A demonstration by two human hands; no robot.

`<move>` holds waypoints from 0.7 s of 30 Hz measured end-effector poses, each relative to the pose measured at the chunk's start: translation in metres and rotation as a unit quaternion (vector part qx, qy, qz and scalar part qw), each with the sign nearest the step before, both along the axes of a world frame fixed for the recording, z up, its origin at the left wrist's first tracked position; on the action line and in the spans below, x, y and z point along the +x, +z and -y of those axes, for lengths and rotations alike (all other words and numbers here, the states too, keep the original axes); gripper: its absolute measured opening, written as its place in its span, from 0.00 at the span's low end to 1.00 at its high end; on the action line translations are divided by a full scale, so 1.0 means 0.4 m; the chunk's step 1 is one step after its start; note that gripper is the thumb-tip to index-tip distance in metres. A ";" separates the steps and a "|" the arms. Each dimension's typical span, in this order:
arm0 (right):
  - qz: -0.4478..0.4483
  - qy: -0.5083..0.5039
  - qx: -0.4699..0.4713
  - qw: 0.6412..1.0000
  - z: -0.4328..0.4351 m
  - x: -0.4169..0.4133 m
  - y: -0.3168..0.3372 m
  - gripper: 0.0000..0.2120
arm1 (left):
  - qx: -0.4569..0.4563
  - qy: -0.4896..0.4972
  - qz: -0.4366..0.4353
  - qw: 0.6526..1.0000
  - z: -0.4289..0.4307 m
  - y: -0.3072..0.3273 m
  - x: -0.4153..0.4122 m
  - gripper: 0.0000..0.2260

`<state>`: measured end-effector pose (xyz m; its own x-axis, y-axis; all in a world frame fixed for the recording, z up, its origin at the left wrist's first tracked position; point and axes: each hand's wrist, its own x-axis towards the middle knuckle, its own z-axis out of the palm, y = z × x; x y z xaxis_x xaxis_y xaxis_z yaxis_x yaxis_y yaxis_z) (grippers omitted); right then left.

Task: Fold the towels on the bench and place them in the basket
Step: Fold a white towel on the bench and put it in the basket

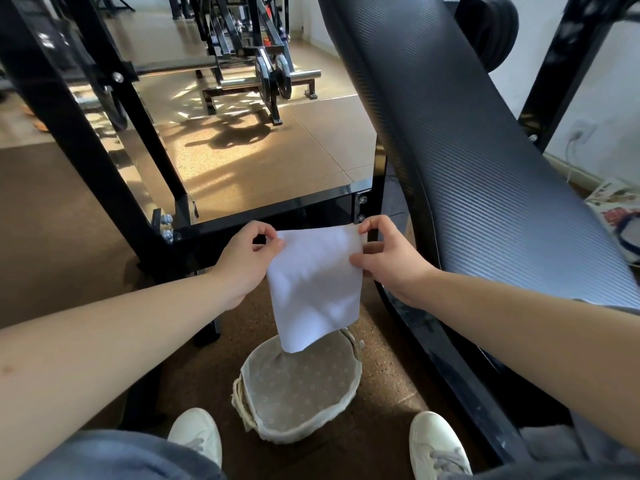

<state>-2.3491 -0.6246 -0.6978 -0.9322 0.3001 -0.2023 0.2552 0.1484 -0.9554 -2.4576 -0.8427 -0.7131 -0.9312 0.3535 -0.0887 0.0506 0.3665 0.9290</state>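
Over the basket: a white towel point(315, 285) hangs in the air, folded flat; its lowest corner is seen against the basket's far rim, and whether it touches cannot be told.
Left hand point(242, 265): thumb and fingers point(267, 233) pinch the towel's upper left corner.
Right hand point(391, 261): thumb and curled fingers grip the towel's upper right corner and right edge.
Basket point(353, 379): round, lined with pale dotted cloth, open side up on the floor point(69, 220), between and just ahead of two white shoes point(197, 434).
Table point(485, 168): a long black ribbed pad to the right of the hands, slanting up and away; the right forearm crosses in front of its near end.
Frame point(277, 209): black bolted metal bars run just behind both hands.
Background: an exercise bike point(263, 64) stands well apart on sunlit tan flooring.
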 end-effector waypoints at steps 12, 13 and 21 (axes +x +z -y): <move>0.015 0.014 0.047 0.999 0.000 0.004 -0.020 0.16 | -0.051 -0.137 0.039 0.988 -0.009 0.000 0.019 0.28; 0.017 0.026 0.070 0.997 0.000 0.005 -0.019 0.21 | -0.075 -0.133 0.009 0.988 -0.011 0.001 0.022 0.30; 0.041 0.064 0.210 0.975 0.009 0.013 -0.022 0.35 | -0.199 -0.165 -0.120 0.958 -0.007 0.002 0.032 0.22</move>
